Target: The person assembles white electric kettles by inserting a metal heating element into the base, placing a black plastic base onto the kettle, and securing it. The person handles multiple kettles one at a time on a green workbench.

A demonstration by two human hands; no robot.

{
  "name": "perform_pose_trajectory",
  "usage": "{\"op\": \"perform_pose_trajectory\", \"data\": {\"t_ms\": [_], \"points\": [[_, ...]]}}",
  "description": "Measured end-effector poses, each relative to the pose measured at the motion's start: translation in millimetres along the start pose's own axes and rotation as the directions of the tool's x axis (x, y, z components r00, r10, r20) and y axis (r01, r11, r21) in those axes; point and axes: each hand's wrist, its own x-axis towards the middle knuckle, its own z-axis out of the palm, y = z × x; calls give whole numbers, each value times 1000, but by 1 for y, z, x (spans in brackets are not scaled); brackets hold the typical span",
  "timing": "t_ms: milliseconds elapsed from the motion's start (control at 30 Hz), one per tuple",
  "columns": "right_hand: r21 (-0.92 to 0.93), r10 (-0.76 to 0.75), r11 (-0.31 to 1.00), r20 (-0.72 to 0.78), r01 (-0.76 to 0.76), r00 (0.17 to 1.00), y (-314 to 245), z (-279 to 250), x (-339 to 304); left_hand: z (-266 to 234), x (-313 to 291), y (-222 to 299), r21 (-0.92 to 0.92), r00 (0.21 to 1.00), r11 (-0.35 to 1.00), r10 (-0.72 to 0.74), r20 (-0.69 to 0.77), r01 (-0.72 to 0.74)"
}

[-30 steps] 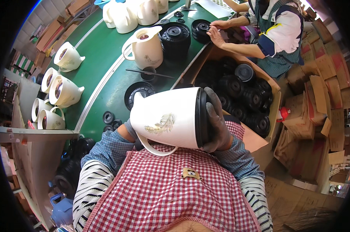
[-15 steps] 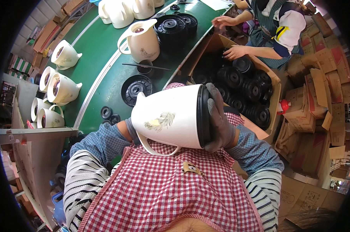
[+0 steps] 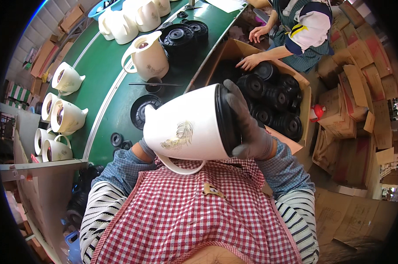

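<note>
A white thermos jug [image 3: 181,127] with a gold feather print lies sideways in front of my chest. Its spout points left, and its handle hangs toward my apron. My right hand [image 3: 254,136], in a grey glove, spans the jug's black round base [image 3: 227,121], thumb at the near edge and fingers over the far edge. At the spout end, my left hand [image 3: 147,148] supports the jug from behind; its fingers are hidden. Just beyond the jug, a black ribbed disc [image 3: 142,110] rests on the green table [image 3: 104,112].
Another white jug [image 3: 148,57] stands beside stacked black discs [image 3: 178,37]. More jugs [image 3: 67,116] line the table's left side. A cardboard box [image 3: 306,101] of black round parts is at the right, with a co-worker's hands [image 3: 254,59] over it. Cartons [image 3: 339,110] are piled beyond.
The jug has tilted slightly, and its feather print stands more upright. My right hand's fingers have spread a little on the base. The co-worker's hands have shifted over the box.
</note>
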Motion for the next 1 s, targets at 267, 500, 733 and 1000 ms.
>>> {"op": "perform_pose_trajectory", "data": {"t_ms": [267, 500, 733, 1000], "points": [[-112, 44, 991, -206, -68, 978, 6, 11, 20, -14, 10, -3, 145, 997, 986, 78, 1, -77], [32, 72, 997, -336, -65, 939, 26, -50, -22, -21, 7, 10, 7, 987, 1000, -4, 159, 3], [-102, 4, 994, -290, -36, 957, 26, -14, -6, -50, 11, 7, -37, 995, 999, -12, 99, 16], [102, 172, 983, -198, -154, 965, 10, 21, -37, -45, 21, 12, -74, 976, 996, 41, -214, -58]]}}
